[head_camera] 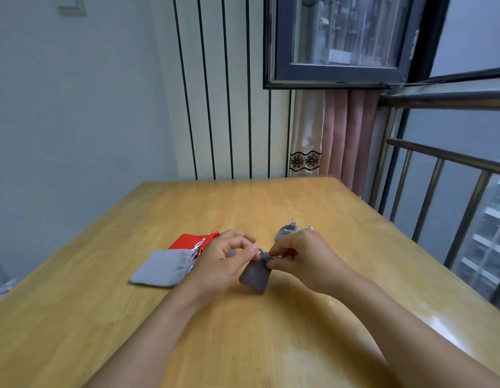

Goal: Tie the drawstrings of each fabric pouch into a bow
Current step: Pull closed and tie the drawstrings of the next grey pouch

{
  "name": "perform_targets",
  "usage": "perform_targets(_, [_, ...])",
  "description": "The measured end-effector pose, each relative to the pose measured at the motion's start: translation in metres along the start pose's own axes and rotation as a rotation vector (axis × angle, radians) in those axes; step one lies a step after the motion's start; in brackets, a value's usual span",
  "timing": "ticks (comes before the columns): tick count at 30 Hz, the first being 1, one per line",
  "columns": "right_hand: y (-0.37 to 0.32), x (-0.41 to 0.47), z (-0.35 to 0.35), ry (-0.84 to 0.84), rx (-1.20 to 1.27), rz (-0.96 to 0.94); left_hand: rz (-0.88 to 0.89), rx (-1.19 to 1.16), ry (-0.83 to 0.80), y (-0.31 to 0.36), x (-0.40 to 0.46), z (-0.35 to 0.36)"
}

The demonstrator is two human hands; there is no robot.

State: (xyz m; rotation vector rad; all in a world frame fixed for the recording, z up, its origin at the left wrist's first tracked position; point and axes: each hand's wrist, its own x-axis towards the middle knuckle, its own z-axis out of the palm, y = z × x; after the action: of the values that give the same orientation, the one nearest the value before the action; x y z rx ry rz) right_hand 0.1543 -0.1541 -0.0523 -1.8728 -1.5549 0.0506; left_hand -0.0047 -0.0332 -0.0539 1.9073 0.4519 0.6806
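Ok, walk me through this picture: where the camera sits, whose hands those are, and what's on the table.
There is no machine here. One camera worn on a person's head looks forward and down. The left hand and right hand pinch at the gathered neck of a dark grey pouch over a wooden table, apparently working its drawstrings. To the left lie a flat light grey pouch and, behind it, a red pouch. Beyond the right hand sits another grey pouch, its top already cinched.
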Motion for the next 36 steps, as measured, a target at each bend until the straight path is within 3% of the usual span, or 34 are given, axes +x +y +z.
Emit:
perform_targets(4, [-0.003,-0.001,0.005,-0.002,0.048,-0.013,-0.063,-0.272,-0.045,0.000,-0.005,0.010])
perform_targets(7, [-0.004,-0.002,0.007,-0.001,0.072,-0.002,-0.074,-0.336,-0.061,-0.002,-0.005,0.008])
perform_targets(15, [-0.006,-0.004,-0.015,-0.158,0.155,0.050,-0.063,-0.327,0.038,-0.002,-0.002,0.005])
perform_targets(26, [-0.018,-0.003,-0.015,-0.039,0.716,0.241,-0.015,-0.359,0.002,0.005,-0.002,0.006])
perform_targets(33, [-0.022,-0.004,-0.005,0.059,0.741,0.239,0.013,-0.342,-0.092,0.004,-0.001,0.007])
perform_targets(36, [-0.022,-0.004,-0.005,0.012,0.784,0.261,-0.013,-0.343,-0.155,0.004,-0.003,0.007])
